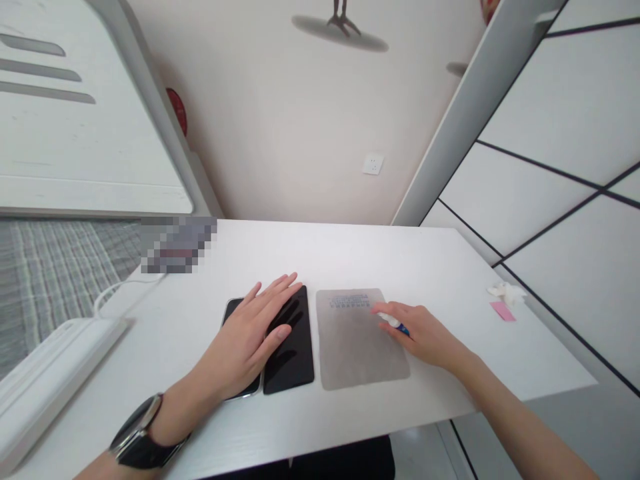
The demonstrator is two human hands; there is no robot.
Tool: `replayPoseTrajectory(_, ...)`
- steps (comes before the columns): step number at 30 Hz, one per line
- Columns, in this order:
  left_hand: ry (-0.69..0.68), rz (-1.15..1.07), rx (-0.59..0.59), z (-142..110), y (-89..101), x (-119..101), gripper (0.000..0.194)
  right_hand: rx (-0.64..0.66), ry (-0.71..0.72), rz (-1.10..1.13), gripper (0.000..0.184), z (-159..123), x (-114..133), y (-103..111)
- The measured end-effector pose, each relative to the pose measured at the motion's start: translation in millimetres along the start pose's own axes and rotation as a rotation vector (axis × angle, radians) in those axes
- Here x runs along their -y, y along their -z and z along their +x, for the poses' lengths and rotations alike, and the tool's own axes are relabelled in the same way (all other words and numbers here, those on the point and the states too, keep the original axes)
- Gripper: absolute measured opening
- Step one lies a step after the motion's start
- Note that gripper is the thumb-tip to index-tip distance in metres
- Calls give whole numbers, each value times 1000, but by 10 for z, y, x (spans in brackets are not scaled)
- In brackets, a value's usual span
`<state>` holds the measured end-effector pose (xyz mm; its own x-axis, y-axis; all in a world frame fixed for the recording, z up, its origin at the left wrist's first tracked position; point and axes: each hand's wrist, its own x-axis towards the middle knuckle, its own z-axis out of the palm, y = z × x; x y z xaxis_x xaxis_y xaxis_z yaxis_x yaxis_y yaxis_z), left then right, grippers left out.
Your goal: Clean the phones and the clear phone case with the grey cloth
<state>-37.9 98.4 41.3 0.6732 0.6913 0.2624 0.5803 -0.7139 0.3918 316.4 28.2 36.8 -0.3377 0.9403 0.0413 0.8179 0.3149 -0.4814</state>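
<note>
Grey and slightly see-through, the cloth lies flat near the middle of the frame, rounded at its corners, with small blue lettering across its upper part. Over its upper right side, my right hand comes in from the lower right, fingers closed around a small white-and-blue tube whose white end points to the upper left; I can't tell whether that end touches the cloth. Just beside the cloth, on its left, is a glossy black phone, and left of that a second dark device with a silver edge, mostly hidden. My left hand is open, palm down, fingers partly spread and reaching to the upper right across both, empty as far as I can see. A black watch sits on that wrist, at the lower left of the frame. All of this is on a white table. Toward its right end lie a pink slip and a crumpled white tissue; along the left edge of the frame runs a long white box, near a white cable that leads up to a pixelated patch.
</note>
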Motion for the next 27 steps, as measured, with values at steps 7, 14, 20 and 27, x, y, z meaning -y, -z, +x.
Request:
replayPoseTrajectory(7, 1, -18, 11, 8, 4, -10, 55, 48, -3, -52, 39, -54, 5, 34)
replayPoseTrajectory(14, 2, -26, 15, 1, 15, -25, 52, 79, 31, 46, 39, -62, 59, 49)
replayPoseTrajectory(20, 5, -23, 16, 2, 19, -28, 52, 31, 25, 82, 39, -55, 19, -3)
replayPoseTrajectory(27, 13, -22, 7, 15, 35, -35, 52, -155, -38, 93, 44, -63, -118, -36)
